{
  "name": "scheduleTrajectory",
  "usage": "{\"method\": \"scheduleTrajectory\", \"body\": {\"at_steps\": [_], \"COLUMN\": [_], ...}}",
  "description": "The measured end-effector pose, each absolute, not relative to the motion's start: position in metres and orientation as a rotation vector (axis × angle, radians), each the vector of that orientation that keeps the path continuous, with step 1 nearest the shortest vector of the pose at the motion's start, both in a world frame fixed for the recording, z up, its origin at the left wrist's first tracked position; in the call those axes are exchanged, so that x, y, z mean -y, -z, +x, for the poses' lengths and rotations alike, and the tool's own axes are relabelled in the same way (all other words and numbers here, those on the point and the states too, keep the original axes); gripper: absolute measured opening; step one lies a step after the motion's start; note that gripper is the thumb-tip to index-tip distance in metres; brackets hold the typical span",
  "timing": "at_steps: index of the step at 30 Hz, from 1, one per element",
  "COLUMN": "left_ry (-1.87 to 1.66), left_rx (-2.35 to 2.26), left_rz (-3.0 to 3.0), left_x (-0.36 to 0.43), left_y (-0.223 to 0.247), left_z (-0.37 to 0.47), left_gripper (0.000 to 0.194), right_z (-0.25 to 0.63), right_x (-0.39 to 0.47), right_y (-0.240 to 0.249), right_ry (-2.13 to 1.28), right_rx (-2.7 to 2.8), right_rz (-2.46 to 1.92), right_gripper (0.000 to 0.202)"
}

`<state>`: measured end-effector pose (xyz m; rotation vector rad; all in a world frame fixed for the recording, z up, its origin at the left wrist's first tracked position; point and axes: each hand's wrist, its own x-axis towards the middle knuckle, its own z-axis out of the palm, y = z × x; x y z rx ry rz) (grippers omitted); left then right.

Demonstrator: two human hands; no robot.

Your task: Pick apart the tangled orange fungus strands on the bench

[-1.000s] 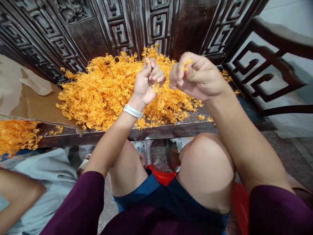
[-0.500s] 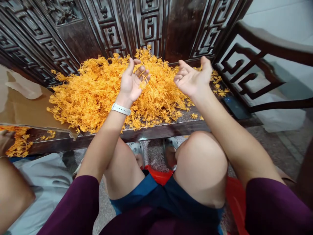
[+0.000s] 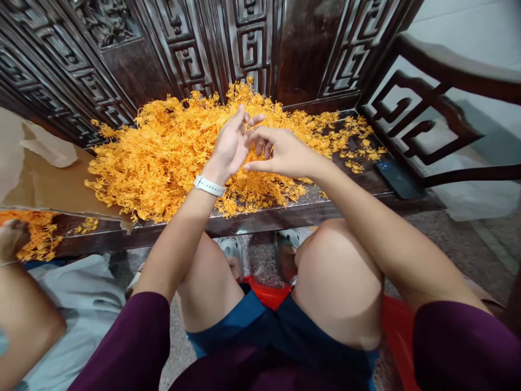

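My left hand (image 3: 231,142), with a pale watch band at the wrist, is raised palm-inward over a heap of orange, thin-branched artificial flower sprigs (image 3: 158,157). Its fingers are curled, and the right hand partly covers the sprig between them. My right hand (image 3: 279,149) reaches across from the right, its fingertips at the left hand's fingers. Its thumb and bent fingers are apart, and nothing plainly shows between them.
The heap lies on a dark wooden bench (image 3: 260,216) against a carved wooden backrest (image 3: 252,46). A cardboard piece (image 3: 52,179) is at the left, beside another person's hand (image 3: 14,239) at more orange sprigs. A dark phone (image 3: 399,178) lies near the carved armrest (image 3: 439,103).
My right hand has swung left from the heap's right side, turning over to meet my left hand. The sprig seen earlier in my left hand is now mostly covered.
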<state>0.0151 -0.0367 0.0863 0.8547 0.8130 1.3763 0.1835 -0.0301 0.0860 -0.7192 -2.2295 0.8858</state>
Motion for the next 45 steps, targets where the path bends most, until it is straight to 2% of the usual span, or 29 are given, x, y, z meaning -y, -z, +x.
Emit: {"method": "scheduleTrajectory", "body": {"at_steps": [4,7,13,17,20,25,31,37,45], "left_ry": [-1.306,-1.270,-1.332,-1.341,-1.264,-1.295,-1.257,-1.178,-1.225], "left_rx": [-0.810,-0.776,-0.779,-0.749,-0.805,-0.876,-0.833,-0.767,-0.759], "left_rz": [0.854,0.827,0.810,0.906,1.009,1.070,1.000,0.995,1.042], "left_x": [0.045,0.048,0.038,0.037,0.039,0.036,0.035,0.040,0.051], "left_y": [-0.095,-0.099,-0.095,-0.089,-0.085,-0.082,-0.081,-0.084,-0.088], "left_z": [0.017,0.017,0.008,0.006,0.008,0.011,0.017,0.014,0.016], "left_gripper": [0.040,0.032,0.024,0.018,0.027,0.019,0.032,0.043,0.036], "right_z": [0.183,0.188,0.193,0.189,0.188,0.187,0.185,0.187,0.193], "right_x": [0.024,0.018,0.023,0.028,0.028,0.024,0.030,0.040,0.045], "right_y": [-0.077,-0.076,-0.083,-0.092,-0.095,-0.093,-0.096,-0.107,-0.114], "right_ry": [-0.599,-0.541,-0.893,-1.225,-1.360,-1.343,-1.522,-1.626,-1.619], "right_rx": [2.235,2.167,1.883,1.571,1.440,1.360,1.297,1.308,1.392], "right_rz": [-0.851,-0.885,-0.862,-0.816,-0.764,-0.644,-0.577,-0.540,-0.415], "right_gripper": [0.041,0.039,0.020,0.030,0.039,0.040,0.035,0.043,0.057]}}
